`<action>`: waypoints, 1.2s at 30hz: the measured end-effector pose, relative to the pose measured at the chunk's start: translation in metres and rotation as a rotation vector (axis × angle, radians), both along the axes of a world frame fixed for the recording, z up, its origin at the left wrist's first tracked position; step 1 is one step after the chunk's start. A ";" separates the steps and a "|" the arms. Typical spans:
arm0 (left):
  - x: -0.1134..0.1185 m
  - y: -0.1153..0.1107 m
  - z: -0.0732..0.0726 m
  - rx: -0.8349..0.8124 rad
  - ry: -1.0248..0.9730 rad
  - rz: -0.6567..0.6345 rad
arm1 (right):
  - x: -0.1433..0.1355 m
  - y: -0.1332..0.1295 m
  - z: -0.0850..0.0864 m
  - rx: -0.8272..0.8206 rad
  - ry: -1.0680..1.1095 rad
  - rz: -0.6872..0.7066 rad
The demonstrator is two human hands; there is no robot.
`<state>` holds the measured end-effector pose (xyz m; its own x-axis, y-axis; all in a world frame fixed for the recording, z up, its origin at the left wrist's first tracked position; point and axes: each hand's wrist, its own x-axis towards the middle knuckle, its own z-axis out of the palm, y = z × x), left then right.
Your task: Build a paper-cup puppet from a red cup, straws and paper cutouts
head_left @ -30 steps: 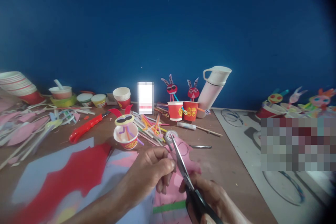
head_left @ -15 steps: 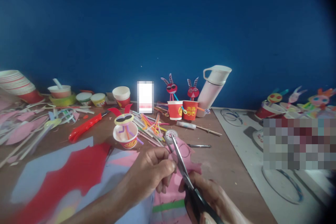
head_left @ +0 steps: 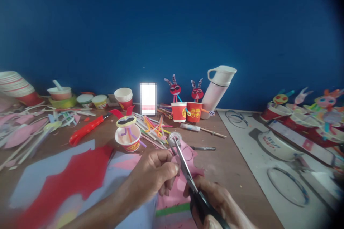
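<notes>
With thumb and finger pinched, my left hand holds the edge of a piece of pink paper that has curved outlines drawn on it. My right hand grips the black handles of a pair of scissors. The slightly parted blades point away from me, beside my left fingertips, and their tips reach over a round white disc. More pink paper and a green strip lie beneath my hands. Just beyond my left hand stands a paper cup with a yellow-faced, red-eared figure in it.
Red paper lies on pale blue sheets at left, near a red utility knife. Coloured strips, two cups with red rabbit figures and a leaning white flask stand behind. More figure cups sit at right.
The view has shifted very slightly. Both hands keep nearly the same place, and the scissors stay by the pink paper with blades slightly parted.
</notes>
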<state>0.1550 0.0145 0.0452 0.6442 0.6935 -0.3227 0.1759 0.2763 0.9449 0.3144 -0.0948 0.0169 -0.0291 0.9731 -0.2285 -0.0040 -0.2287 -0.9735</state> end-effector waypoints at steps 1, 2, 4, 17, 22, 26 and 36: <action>0.000 0.001 0.000 -0.002 0.005 0.001 | 0.001 0.003 0.002 -0.020 -0.005 0.016; 0.000 0.001 0.001 -0.004 0.010 0.003 | 0.003 0.006 0.003 -0.047 -0.009 0.040; 0.001 0.003 0.002 -0.010 0.024 0.005 | 0.007 0.012 0.004 -0.109 -0.010 0.098; -0.002 0.006 0.000 -0.004 0.015 0.004 | 0.018 0.016 -0.011 -0.180 0.026 0.141; 0.000 0.006 -0.001 0.010 -0.014 0.033 | 0.011 0.013 -0.014 -0.123 0.093 0.125; -0.001 0.006 0.001 0.039 -0.008 0.044 | 0.010 0.012 -0.010 -0.109 0.120 0.133; -0.003 0.009 0.005 0.080 0.058 0.009 | 0.010 0.011 -0.003 -0.134 0.126 0.125</action>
